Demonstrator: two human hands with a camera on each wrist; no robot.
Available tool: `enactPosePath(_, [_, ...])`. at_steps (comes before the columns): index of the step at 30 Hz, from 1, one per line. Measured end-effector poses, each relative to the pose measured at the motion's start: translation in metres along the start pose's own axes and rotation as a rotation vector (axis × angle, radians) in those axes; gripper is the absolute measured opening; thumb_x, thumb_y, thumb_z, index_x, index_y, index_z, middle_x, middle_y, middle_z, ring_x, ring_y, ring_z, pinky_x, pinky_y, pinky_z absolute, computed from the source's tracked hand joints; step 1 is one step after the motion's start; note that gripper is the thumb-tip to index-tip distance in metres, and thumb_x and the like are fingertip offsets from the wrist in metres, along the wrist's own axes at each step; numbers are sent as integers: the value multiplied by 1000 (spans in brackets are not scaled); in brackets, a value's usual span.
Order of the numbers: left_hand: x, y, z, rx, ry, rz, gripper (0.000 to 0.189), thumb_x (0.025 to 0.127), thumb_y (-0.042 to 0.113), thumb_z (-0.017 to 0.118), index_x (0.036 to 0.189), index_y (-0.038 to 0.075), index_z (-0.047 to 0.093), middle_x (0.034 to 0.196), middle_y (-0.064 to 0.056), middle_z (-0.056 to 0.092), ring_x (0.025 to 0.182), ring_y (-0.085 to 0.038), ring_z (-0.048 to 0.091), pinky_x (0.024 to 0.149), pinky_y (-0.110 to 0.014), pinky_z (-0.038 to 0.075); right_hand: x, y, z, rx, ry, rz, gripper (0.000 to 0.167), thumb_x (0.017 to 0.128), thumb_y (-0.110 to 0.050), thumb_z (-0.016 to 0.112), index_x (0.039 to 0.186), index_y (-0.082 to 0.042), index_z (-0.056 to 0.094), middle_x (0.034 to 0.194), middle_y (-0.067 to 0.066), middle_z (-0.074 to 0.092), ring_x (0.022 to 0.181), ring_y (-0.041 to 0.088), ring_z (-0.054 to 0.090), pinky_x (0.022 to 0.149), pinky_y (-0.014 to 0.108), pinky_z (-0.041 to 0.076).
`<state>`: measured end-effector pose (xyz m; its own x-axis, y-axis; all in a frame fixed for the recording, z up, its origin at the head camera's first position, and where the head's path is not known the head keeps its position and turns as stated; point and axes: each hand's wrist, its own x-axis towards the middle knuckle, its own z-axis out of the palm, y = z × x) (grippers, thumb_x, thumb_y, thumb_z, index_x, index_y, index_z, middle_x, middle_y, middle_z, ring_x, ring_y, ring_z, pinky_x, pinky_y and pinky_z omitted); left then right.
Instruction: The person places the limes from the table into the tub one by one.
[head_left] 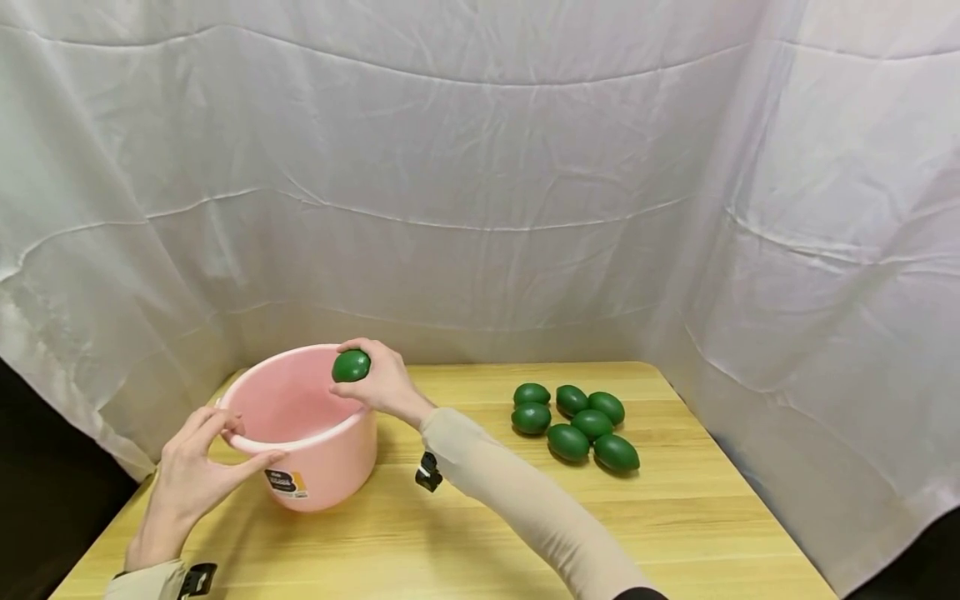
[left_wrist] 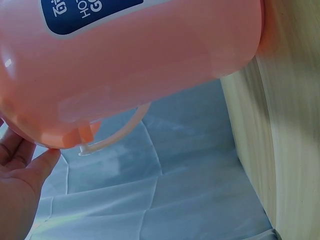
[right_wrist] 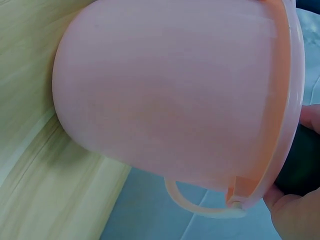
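Observation:
A pink plastic bucket stands upright on the left of the table, its label facing forward. My left hand grips the rim at the near left, thumb along the outside and fingers over the edge. In the left wrist view that hand pinches the rim too. Over the right side of the opening, my right hand holds a dark green oval fruit between thumb and fingers. The right wrist view shows this fruit just beyond the rim, partly cut off. The bucket's floor is hidden.
Several more green oval fruits lie grouped on the right half of the wooden table. White cloth hangs behind the table and along its sides. A pale handle hangs from the bucket's side.

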<state>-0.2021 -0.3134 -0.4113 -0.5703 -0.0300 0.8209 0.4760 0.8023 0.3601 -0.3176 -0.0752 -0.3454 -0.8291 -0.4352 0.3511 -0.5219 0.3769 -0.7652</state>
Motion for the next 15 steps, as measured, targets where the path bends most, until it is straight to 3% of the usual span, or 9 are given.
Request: enactPosePath(15, [-1, 1, -1, 14, -12, 2, 57, 40, 15, 98, 83, 9, 61, 94, -1, 58, 92, 11, 42, 82, -5, 30, 5, -3, 6, -13, -55, -4, 50, 74, -23, 87, 120, -21, 66, 114, -3, 67, 89, 6, 60, 74, 19, 50])
